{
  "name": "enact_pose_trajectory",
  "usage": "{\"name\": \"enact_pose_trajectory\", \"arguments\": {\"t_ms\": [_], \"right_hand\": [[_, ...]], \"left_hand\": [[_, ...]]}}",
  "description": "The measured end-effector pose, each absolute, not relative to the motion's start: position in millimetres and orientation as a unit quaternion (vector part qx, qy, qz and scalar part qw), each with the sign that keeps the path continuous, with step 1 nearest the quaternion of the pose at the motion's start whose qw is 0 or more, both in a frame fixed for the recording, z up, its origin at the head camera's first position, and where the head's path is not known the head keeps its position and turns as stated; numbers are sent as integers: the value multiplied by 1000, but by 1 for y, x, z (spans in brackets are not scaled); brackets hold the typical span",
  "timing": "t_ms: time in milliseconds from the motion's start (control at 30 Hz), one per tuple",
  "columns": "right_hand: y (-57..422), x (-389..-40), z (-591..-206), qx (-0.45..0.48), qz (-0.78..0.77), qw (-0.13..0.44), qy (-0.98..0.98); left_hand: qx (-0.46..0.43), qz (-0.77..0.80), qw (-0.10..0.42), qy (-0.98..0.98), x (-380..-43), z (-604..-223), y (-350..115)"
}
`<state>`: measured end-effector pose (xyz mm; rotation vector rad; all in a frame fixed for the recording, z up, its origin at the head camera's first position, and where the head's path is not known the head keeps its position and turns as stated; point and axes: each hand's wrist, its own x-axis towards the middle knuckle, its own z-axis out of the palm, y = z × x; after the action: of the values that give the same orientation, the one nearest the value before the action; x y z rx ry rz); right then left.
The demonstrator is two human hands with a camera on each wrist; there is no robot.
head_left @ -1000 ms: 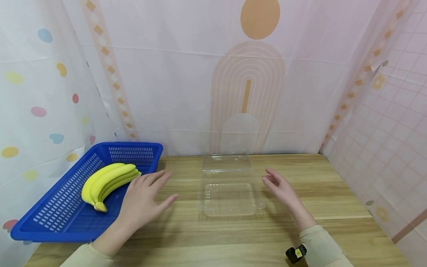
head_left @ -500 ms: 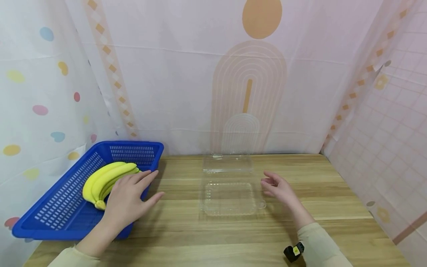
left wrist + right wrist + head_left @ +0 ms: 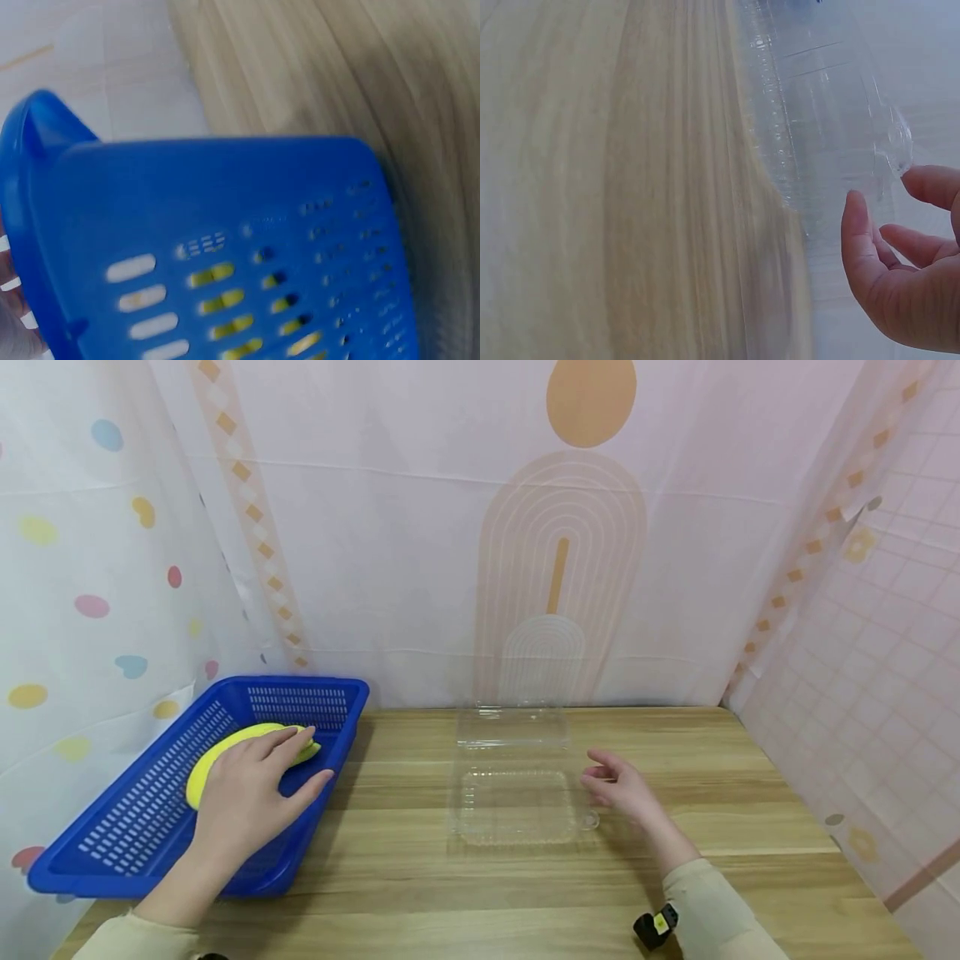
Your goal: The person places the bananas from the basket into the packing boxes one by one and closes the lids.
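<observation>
My left hand (image 3: 243,789) is over the blue plastic basket (image 3: 347,710), above a bunch of yellow bananas (image 3: 206,766) that it partly covers. Its fingers are spread and loosely bent, the thumb apart; contact with the bananas cannot be made out. In the left wrist view the basket's slotted wall (image 3: 187,176) blocks most of the hand, and yellow shows through the slots. A clear plastic clamshell box (image 3: 517,810) lies with its lid raised at the table's middle. Beside its right edge is my right hand (image 3: 624,789), fingers loosely curled around nothing, fingertips close to the clear rim (image 3: 900,142).
Everything stands on a wood-grain table (image 3: 525,910). A patterned curtain (image 3: 405,568) hangs behind its back edge, with more fabric along both sides. A small black device (image 3: 655,927) is at the right sleeve (image 3: 712,906).
My left hand has moved left, from beside the basket's right rim to above the bananas, hiding more of them. The right hand has shifted slightly left, closer to the box.
</observation>
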<state>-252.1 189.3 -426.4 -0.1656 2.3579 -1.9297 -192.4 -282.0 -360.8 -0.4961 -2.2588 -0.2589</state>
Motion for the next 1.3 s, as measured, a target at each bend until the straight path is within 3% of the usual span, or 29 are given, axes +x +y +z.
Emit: {"name": "enact_pose_trajectory", "arguments": {"t_ms": [200, 500, 733, 1000, 1300], "right_hand": [[188, -253, -427, -63, -618, 46, 782], [188, -254, -429, -61, -615, 55, 784], [187, -255, -430, -55, -621, 55, 780], [186, -255, -431, -60, -620, 49, 781], [186, -255, -432, -49, -629, 50, 774]], "left_hand": [[-184, -78, 412, -889, -193, -353, -294], [-155, -59, 396, -903, -198, -337, -316], [-120, -44, 337, -933, -208, -319, -330], [-142, -33, 338, -930, -222, -303, -335], [-112, -59, 270, -954, -237, -295, -340]]}}
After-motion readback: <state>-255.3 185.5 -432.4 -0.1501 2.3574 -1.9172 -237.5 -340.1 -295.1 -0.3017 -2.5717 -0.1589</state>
